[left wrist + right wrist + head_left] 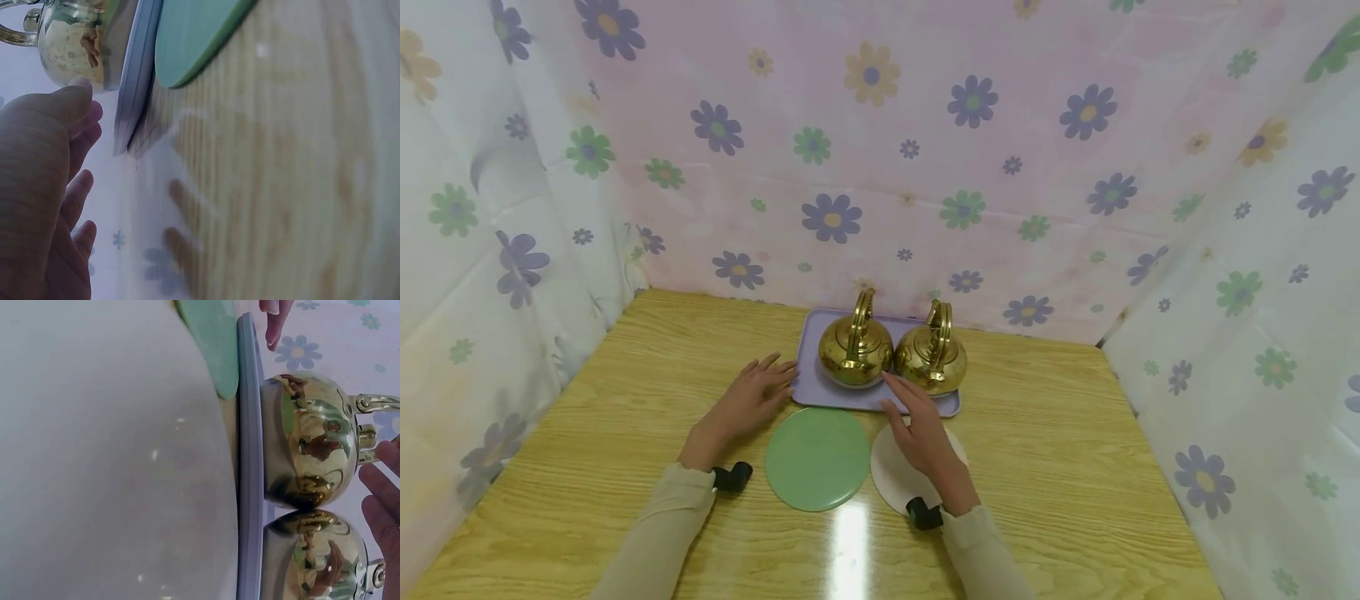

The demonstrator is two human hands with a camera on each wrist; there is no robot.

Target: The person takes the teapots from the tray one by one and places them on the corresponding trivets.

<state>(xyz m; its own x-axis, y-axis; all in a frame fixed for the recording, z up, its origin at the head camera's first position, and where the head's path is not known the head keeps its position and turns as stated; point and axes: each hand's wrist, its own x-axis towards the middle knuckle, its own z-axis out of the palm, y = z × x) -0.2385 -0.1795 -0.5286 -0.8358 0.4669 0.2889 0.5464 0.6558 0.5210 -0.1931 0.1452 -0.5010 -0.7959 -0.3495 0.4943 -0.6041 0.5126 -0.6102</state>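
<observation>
Two shiny gold kettles (837, 357) with upright arched handles stand side by side on a lavender tray (807, 387). My left hand (748, 403) hovers by the tray's left edge, fingers loosely spread and holding nothing. In the left wrist view its thumb tip overlaps the lower part of a kettle (69, 53). My right hand (919, 429) is raised over the tray's front edge, fingers extended towards the kettles and gripping nothing. From the right wrist, its fingers (382, 506) show near the handle side of the kettles (312, 440).
In front of the tray lie a flat green disc (817, 458) and, to its right, a flat white disc (889, 471), partly hidden beneath my right hand. Flowered cloth (917, 250) hangs behind and at both sides of the wood-grain table (1045, 467).
</observation>
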